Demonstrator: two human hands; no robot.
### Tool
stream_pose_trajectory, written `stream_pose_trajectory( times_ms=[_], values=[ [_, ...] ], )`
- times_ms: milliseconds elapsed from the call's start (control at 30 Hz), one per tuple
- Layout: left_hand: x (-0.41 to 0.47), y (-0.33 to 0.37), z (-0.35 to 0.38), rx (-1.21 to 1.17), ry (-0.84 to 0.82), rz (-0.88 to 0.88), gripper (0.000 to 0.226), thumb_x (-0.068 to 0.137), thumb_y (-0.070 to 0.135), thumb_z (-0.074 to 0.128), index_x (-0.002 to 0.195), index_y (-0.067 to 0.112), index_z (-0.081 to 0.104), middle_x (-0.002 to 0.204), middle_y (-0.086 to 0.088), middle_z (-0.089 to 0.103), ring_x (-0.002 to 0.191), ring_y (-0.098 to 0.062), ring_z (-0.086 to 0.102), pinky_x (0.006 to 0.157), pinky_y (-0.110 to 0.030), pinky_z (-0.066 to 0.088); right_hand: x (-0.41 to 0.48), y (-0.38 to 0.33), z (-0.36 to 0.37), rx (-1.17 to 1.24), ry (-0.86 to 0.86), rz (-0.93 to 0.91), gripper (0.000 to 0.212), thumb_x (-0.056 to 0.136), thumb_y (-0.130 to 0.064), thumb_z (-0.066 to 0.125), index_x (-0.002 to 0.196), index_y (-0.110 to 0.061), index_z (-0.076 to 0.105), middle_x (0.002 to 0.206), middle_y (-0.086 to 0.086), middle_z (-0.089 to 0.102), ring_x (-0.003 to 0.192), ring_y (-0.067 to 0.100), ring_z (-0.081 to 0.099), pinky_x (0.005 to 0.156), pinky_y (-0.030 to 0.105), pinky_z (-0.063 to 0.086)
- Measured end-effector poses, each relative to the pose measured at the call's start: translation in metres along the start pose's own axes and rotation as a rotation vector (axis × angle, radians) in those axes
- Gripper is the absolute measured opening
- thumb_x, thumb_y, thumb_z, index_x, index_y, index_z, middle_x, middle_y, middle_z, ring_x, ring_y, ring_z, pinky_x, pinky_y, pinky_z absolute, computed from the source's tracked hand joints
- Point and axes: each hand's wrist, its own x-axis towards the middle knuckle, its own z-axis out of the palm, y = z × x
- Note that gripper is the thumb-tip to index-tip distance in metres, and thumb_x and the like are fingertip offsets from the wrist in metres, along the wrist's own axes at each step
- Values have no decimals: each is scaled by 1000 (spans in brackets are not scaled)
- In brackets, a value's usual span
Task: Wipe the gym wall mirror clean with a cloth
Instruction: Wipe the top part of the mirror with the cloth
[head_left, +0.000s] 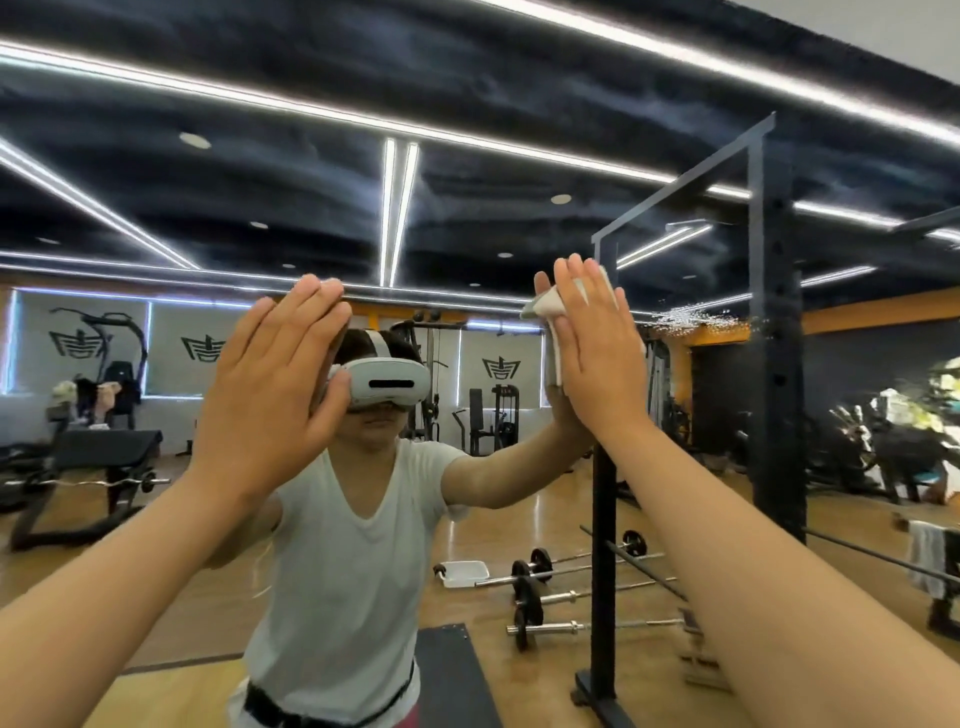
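Note:
The gym wall mirror (467, 218) fills nearly the whole head view and reflects the room and a person in a white shirt with a headset. My right hand (602, 358) lies flat against the glass at upper right of centre, fingers straight, pressing a white cloth (545, 306) onto it. The cloth shows at my fingertips and along the left edge of the palm; the rest is hidden under the hand. My left hand (270, 384) is raised left of centre, fingers straight and together, palm toward the mirror, holding nothing. A patch of droplets (691, 317) speckles the glass right of the cloth.
A black rack post (774, 332) stands close on the right, with its reflected upright (602, 509) beside it. Barbells (566, 587) lie on the wooden floor in the reflection, and a bench (98, 457) stands at the left. A towel (927, 556) hangs at the far right.

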Motion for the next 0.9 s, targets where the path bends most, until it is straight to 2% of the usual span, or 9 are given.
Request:
stream_pose_trajectory(
  times_ms=[167, 300, 367, 467, 567, 667, 800, 900],
  values=[
    [0, 2, -4, 3, -43, -22, 58, 96, 33, 39, 146, 4, 42, 155, -12, 38, 147, -23, 27, 124, -33, 8, -3, 10, 2, 54, 29, 9, 51, 107, -35, 24, 152, -42, 2, 162, -9, 12, 151, 12, 7, 122, 47, 14],
    [2, 11, -6, -7, -37, -61, 57, 91, 32, 40, 139, 2, 47, 149, -14, 44, 142, -27, 32, 121, -32, 10, -5, 10, -2, 19, 28, -4, 49, 107, -36, 22, 153, -37, 5, 162, -5, 16, 150, 11, 6, 123, 42, 12],
    [10, 25, -10, -23, 2, -84, 54, 87, 30, 42, 133, 3, 52, 144, -14, 45, 137, -28, 35, 119, -35, 14, -1, 10, -7, -11, 12, -11, 49, 106, -36, 22, 154, -29, 15, 161, -2, 21, 150, 12, 9, 123, 41, 12],
    [28, 60, -5, -67, 32, -24, 48, 85, 24, 49, 129, 4, 52, 143, -14, 45, 136, -30, 36, 116, -40, 18, 3, 10, -13, -24, -49, -31, 51, 104, -34, 23, 152, -18, 29, 160, 3, 26, 150, 17, 15, 122, 40, 12],
    [42, 105, 18, -177, 3, 40, 48, 87, 25, 49, 131, 6, 52, 144, -12, 47, 137, -26, 36, 117, -45, 24, 1, 11, -15, -85, -25, -31, 50, 106, -35, 24, 154, -21, 23, 160, 1, 25, 150, 14, 13, 123, 35, 9],
    [48, 142, 46, -212, -10, 124, 51, 88, 28, 46, 134, 7, 50, 143, -11, 48, 137, -24, 37, 117, -43, 24, -1, 17, -20, -79, -29, -56, 50, 105, -35, 25, 153, -21, 25, 159, 2, 28, 149, 14, 16, 122, 31, 7],
    [58, 176, 70, -280, -2, 69, 53, 87, 28, 45, 135, 7, 51, 142, -10, 50, 136, -23, 40, 118, -40, 25, 2, 46, -38, -49, -35, -55, 49, 104, -31, 27, 152, -19, 28, 158, 3, 29, 149, 14, 17, 122, 33, 10],
    [64, 197, 82, -281, -17, 60, 53, 88, 29, 45, 135, 6, 51, 143, -11, 49, 137, -25, 41, 116, -48, 31, -4, 83, -55, -48, -55, 7, 54, 103, -36, 20, 153, -19, 25, 160, 3, 25, 149, 13, 12, 122, 33, 5]
  ],
)
